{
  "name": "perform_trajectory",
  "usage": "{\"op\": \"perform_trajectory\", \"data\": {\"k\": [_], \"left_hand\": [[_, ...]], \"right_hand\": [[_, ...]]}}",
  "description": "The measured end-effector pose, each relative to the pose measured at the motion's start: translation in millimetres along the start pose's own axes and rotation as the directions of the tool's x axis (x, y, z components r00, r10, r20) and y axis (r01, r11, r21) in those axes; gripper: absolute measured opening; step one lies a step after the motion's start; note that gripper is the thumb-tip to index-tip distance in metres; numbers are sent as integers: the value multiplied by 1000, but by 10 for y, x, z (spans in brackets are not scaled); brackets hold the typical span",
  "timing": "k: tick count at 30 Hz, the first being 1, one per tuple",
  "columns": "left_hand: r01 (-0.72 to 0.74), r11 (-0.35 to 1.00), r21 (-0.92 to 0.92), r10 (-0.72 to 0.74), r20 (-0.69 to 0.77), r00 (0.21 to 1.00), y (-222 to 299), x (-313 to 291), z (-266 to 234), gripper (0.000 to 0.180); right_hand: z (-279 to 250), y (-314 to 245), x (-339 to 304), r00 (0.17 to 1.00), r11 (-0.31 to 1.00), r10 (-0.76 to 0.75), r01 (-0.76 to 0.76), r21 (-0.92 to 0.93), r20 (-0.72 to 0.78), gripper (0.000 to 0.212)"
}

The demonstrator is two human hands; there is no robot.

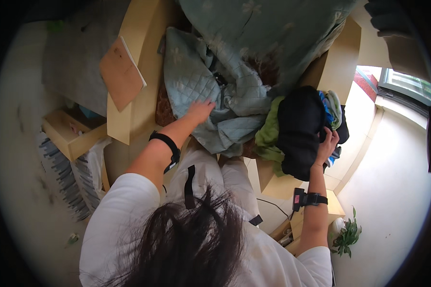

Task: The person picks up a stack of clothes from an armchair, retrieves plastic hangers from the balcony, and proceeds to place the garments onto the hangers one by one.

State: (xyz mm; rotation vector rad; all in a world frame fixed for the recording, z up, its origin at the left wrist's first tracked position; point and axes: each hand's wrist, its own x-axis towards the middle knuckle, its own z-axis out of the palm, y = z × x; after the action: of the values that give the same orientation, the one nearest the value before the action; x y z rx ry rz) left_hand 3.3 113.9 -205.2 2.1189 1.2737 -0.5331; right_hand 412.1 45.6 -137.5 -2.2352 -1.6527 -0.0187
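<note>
My left hand (199, 111) lies flat with fingers spread on a pale blue quilted blanket (210, 91) that is bunched up on a wooden bed (141, 57). My right hand (327, 143) grips a black garment (299, 129) in a pile of clothes at the bed's corner. A green garment (268, 136) sits beside the black one, and blue and white cloth (331, 107) lies behind it. Both wrists wear black bands. My own dark hair and white top fill the lower part of the view.
A teal floral cover (273, 28) drapes over the far part of the bed. A brown book (121, 71) rests on the bed frame. An open wooden drawer (69, 134) is at the left, a potted plant (347, 234) at the lower right, a window (404, 81) at the right.
</note>
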Motion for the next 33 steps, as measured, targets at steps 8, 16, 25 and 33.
{"op": "perform_trajectory", "data": {"k": [8,16,25,33], "left_hand": [[95,907,410,-233,303,924,-685,-5,299,23],[195,936,292,-331,554,764,-1372,-1336,885,24],[202,969,-142,-200,27,979,-577,261,-372,42],[404,891,-209,-411,11,912,-248,1378,-272,77]], "right_hand": [[79,57,62,999,997,-10,15,-80,53,31],[37,57,28,999,996,14,-11,-86,40,29],[-24,-123,74,991,992,124,-122,-41,49,29],[78,268,-69,995,992,67,-58,-108,79,38]]}}
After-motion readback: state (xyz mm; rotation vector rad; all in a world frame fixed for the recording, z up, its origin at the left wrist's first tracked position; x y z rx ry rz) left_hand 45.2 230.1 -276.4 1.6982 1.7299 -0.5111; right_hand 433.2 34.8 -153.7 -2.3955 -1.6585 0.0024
